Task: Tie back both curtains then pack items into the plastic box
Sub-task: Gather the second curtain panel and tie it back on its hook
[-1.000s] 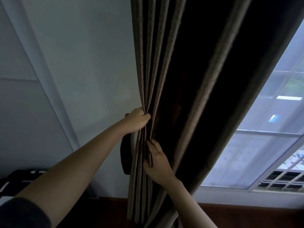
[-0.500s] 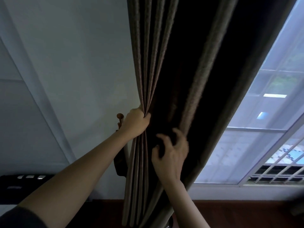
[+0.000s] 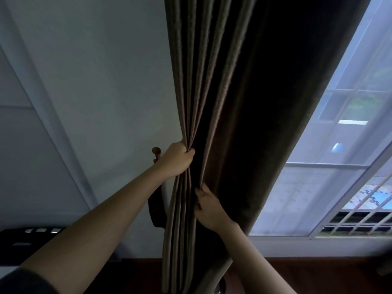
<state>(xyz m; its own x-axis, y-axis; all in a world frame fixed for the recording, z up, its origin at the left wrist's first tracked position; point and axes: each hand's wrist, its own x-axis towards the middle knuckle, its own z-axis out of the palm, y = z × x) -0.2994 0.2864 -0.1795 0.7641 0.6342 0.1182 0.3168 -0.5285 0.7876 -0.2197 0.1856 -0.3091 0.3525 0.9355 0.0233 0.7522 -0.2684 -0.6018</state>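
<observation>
A dark brown curtain (image 3: 244, 92) hangs in the middle of the view, bunched into folds at its left edge. My left hand (image 3: 177, 159) is clenched around several of those folds at mid height. Just below and to the right, my right hand (image 3: 206, 205) pinches one more fold. A wooden tie-back hook (image 3: 156, 152) sticks out of the wall right behind my left wrist. A dark tie-back strap (image 3: 156, 211) hangs down below the hook, partly hidden by my left forearm. The plastic box is not in view.
The window (image 3: 331, 187) with its grille lies to the right of the curtain. A white wall (image 3: 95, 92) fills the left. A black device (image 3: 29, 240) sits low at the left edge. Dark wooden floor (image 3: 318, 274) runs along the bottom.
My right hand reached right into the curtain with spread fingers, then came back left and closed on a fold. My left hand kept its grip and the wall hook came into sight.
</observation>
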